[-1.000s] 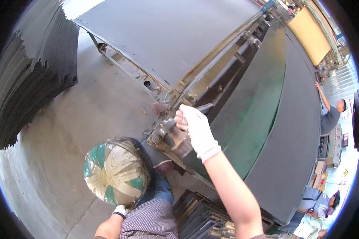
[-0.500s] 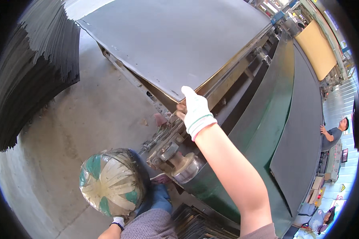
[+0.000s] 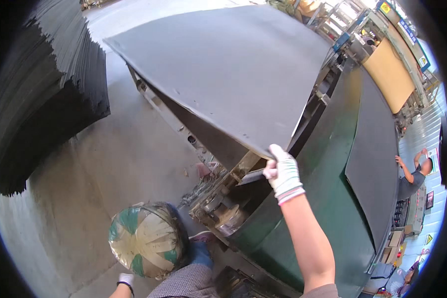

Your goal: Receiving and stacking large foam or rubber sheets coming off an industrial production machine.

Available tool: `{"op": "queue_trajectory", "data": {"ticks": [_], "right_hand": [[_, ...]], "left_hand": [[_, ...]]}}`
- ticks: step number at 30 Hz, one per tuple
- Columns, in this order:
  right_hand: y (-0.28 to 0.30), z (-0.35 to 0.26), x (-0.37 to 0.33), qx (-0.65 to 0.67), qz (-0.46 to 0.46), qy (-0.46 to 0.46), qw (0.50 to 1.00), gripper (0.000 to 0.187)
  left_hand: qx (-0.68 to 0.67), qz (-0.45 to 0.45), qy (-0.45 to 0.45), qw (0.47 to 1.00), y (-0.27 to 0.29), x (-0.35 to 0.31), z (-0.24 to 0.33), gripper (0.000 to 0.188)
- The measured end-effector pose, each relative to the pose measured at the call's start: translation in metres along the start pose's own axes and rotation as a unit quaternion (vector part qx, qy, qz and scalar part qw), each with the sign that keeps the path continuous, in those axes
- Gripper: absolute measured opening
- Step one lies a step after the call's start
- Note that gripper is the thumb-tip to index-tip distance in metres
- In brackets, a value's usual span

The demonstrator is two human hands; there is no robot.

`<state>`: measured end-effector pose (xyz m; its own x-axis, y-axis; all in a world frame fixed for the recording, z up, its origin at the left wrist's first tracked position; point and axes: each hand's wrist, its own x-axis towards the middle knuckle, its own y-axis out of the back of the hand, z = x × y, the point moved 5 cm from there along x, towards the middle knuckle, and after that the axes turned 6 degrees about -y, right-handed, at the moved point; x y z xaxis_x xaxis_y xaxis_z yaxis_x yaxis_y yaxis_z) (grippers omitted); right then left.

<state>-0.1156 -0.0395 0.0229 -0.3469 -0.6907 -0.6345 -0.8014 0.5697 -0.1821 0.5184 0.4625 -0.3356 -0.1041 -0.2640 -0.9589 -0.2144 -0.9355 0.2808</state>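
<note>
A large thin dark grey sheet lies over a metal frame, its near corner raised. My right hand, in a white knit glove, is closed on that corner, thumb on top. A flat grey strip shows just left of the fingers; I cannot tell whether it is held. At the lower left, my left hand, also gloved, is beside a round bundle wrapped in clear and green tape. The left fingers are mostly hidden.
A tall stack of dark sheets stands at the left. A green conveyor belt carries another dark sheet on the right. A roller sits at the frame's near end. A co-worker is at the far right.
My right hand has moved right and slightly nearer, with the sheet's corner now lifted well off the frame. The left hand has shifted left, away from under the round bundle.
</note>
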Motion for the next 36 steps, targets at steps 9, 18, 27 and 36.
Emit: {"op": "queue_trajectory", "data": {"ticks": [9,18,27,36], "right_hand": [[0.121,-0.056,-0.099,-0.008,0.054,0.037,0.998,0.022],[0.366,-0.144,-0.360,-0.030,0.328,0.121,0.937,0.016],[0.477,0.021,-0.589,0.061,0.516,0.064,0.852,0.017],[0.431,0.186,-0.582,0.330,0.302,0.061,0.892,0.083]], "left_hand": [[-0.613,0.644,0.013,0.457,0.344,-0.081,-0.052,0.049],[-0.569,0.508,-0.127,0.634,0.557,-0.135,-0.094,0.084],[-0.807,0.265,-0.008,0.528,0.323,0.011,-0.100,0.064],[-0.787,0.008,-0.279,0.550,0.390,-0.197,0.180,0.037]]}}
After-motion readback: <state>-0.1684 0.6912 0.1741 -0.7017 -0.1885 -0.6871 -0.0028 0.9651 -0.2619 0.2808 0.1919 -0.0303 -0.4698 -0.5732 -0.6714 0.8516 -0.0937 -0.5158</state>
